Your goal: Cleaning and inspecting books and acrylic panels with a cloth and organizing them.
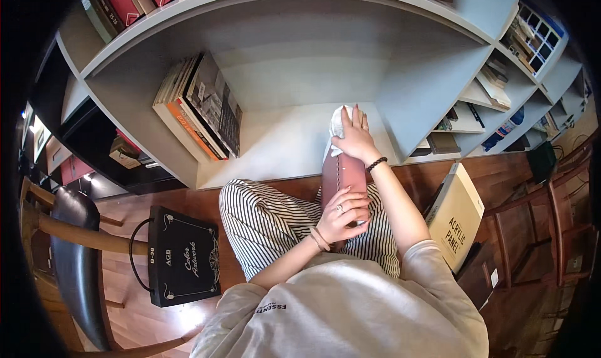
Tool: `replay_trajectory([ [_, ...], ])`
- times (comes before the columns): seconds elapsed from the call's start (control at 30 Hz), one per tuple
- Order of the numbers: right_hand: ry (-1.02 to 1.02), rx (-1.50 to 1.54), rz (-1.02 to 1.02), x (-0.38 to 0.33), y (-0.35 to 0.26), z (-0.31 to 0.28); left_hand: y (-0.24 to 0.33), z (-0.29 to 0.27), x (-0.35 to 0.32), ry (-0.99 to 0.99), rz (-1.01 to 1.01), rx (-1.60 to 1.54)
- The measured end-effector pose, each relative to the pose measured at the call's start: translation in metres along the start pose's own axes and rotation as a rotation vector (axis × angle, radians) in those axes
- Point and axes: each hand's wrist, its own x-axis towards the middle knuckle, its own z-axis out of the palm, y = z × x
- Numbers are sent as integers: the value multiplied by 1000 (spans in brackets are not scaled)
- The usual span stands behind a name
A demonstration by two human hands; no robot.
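Observation:
Across my lap, a long pink box-like thing [344, 177] with a dark dashed line along it points away from me toward the shelf. My left hand [343, 216] grips its near end, fingers bent over the top and a ring showing. At the far end my right hand [355, 137], with a black bead bracelet at the wrist, presses a crumpled white cloth [337, 123] against it. The fingers of that hand lie over the cloth, which hides the pink thing's far end.
In the grey shelf, several books and magazines [199, 110] lean at the left. A black carry case [183, 256] lies on the floor at my left, near a chair [78, 258]. At my right stands a cream panel pack [456, 217], with a wooden chair [532, 233] beyond.

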Motion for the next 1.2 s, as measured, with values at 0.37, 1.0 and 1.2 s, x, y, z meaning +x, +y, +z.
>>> replay_trajectory([
  [0.37, 42, -10, -61, -74, 8, -7, 11, 15, 7, -21, -103, -68],
  [1.0, 19, 142, -19, 23, -8, 10, 0, -8, -4, 102, -134, 17],
  [1.2, 19, 182, 4, -6, 2, -3, 4, 0, -5, 53, -105, -9],
])
